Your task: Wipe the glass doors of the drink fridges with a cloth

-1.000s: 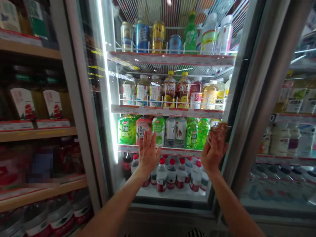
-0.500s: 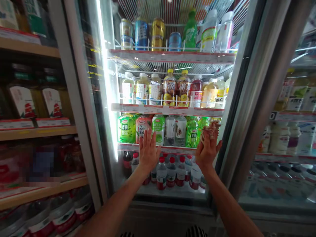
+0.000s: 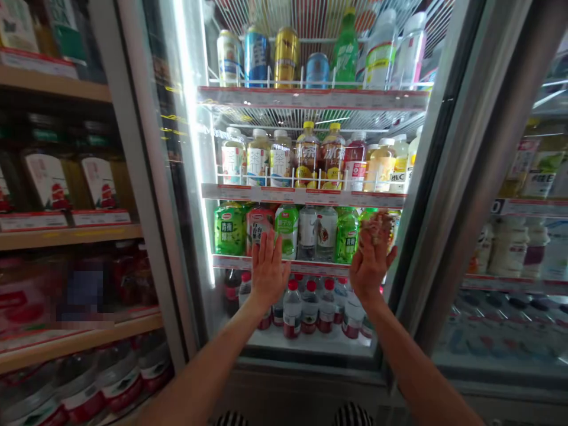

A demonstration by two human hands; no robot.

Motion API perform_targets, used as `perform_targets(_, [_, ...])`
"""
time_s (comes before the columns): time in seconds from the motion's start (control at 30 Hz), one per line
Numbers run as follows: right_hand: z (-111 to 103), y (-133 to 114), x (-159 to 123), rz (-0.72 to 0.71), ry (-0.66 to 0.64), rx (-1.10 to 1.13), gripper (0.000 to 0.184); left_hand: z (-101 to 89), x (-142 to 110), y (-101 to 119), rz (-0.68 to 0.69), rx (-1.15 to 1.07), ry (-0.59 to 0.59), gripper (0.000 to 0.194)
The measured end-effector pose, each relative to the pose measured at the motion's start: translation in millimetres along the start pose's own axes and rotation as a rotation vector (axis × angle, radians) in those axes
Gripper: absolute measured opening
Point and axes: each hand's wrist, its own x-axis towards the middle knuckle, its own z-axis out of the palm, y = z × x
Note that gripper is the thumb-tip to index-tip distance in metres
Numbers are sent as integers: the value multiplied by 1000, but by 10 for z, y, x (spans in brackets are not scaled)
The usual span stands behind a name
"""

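Note:
My left hand (image 3: pixel 268 269) lies flat with its fingers stretched upward, seemingly against the glass door (image 3: pixel 319 349) of a lit drinks fridge. Behind its fingertips stands a red-labelled bottle (image 3: pixel 256 223) on the third shelf. Further right, my right hand (image 3: pixel 370 269) holds a crumpled brownish-white cloth (image 3: pixel 376 228) up to the glass, under its raised fingers. The cloth covers part of the green bottles at that shelf's right end. Several red-capped bottles (image 3: pixel 291 310) stand on the fridge floor, below and between both hands.
Bright metal door frames (image 3: pixel 483 148) run up the right side, with another stocked fridge beyond. Wooden shelves (image 3: pixel 75 236) of bottles stand at the left. Higher up in the fridge are cans (image 3: pixel 286 57) and tea bottles (image 3: pixel 307 157) behind wire rails.
My right hand has moved the cloth left across the glass, away from the right door frame, with its latest shift small. My left hand has stayed in place.

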Motion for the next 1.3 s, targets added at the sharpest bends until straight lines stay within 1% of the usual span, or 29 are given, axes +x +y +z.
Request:
perform_targets(0.03, [16,-104,-44,-41,-44,28,53,1,1,4,-2,2,0,69])
perform_targets(0.13, [56,-485,-257,-299,-256,129,52,-17,0,-18,14,10,-5,67])
perform_targets(0.2, [49,-554,-346,-390,-326,143,52,-43,-8,-58,46,19,-11,64])
perform_targets(0.23, [31,-490,-347,-377,-315,132,51,-56,-15,-81,62,26,-10,63])
perform_targets(0.27, [6,-365,-317,-328,-268,111,51,-67,-24,-101,75,33,-12,63])
perform_targets(0.37, [-74,164,-94,-69,-31,-2,52,-71,-49,-119,86,46,-25,64])
perform_targets(0.4, [-91,296,-13,28,25,-36,52,-61,-56,-108,75,42,-27,66])
perform_targets(0.43, [-100,364,49,87,65,-55,53,-47,-60,-90,61,35,-27,68])
perform_targets(0.47, [-98,359,84,113,75,-55,53,-32,-63,-68,45,24,-21,70])
perform_targets(0.5, [-84,280,85,99,54,-36,53,-17,-64,-46,32,11,-10,72])
perform_targets(0.53, [-60,143,55,47,7,-4,53,-5,-64,-27,22,0,0,73])
perform_targets(0.63, [41,-369,-129,-218,-210,101,54,4,-63,-16,30,-16,8,71])
perform_targets(0.67, [63,-479,-179,-307,-271,126,53,-3,-64,-30,44,-15,3,69])
perform_targets(0.7, [71,-524,-204,-366,-311,139,53,-15,-68,-53,57,-12,-4,67])
perform_targets(0.73, [64,-497,-198,-386,-319,138,52,-28,-73,-83,60,-8,-7,66])
perform_targets(0.77, [45,-403,-159,-364,-293,123,52,-42,-81,-118,44,-3,2,65])
perform_targets(0.8, [19,-259,-91,-301,-236,95,51,-54,-90,-155,13,3,18,64])
perform_targets(0.9, [-34,200,182,-15,19,-7,52,-69,-116,-248,-88,7,54,65])
perform_targets(0.93, [-31,270,249,55,75,-26,52,-67,-121,-265,-99,5,56,65])
perform_targets(0.97, [-17,268,285,92,97,-33,52,-63,-124,-274,-101,4,51,65])
perform_targets(1.0, [8,193,282,87,83,-24,52,-58,-125,-275,-101,6,45,65])
perform_targets(1.03, [39,56,244,40,33,-4,52,-55,-125,-271,-104,11,42,65])
perform_targets(1.07, [75,-122,178,-46,-30,25,52,-56,-124,-266,-104,18,41,65])
perform_targets(1.13, [143,-497,22,-288,-195,83,52,-70,-123,-266,-91,34,39,65])
perform_targets(1.17, [169,-643,-33,-430,-258,111,52,-84,-123,-276,-77,42,38,64])
perform_targets(1.2, [187,-737,-55,-521,-308,125,52,-101,-124,-295,-61,50,34,63])
perform_targets(1.23, [200,-774,-35,-556,-328,131,52,-120,-125,-323,-47,57,31,63])
perform_targets(1.27, [210,-758,26,-530,-314,130,53,-139,-126,-357,-42,62,29,62])
perform_targets(1.3, [220,-703,119,-446,-268,121,54,-156,-127,-395,-50,64,32,62])
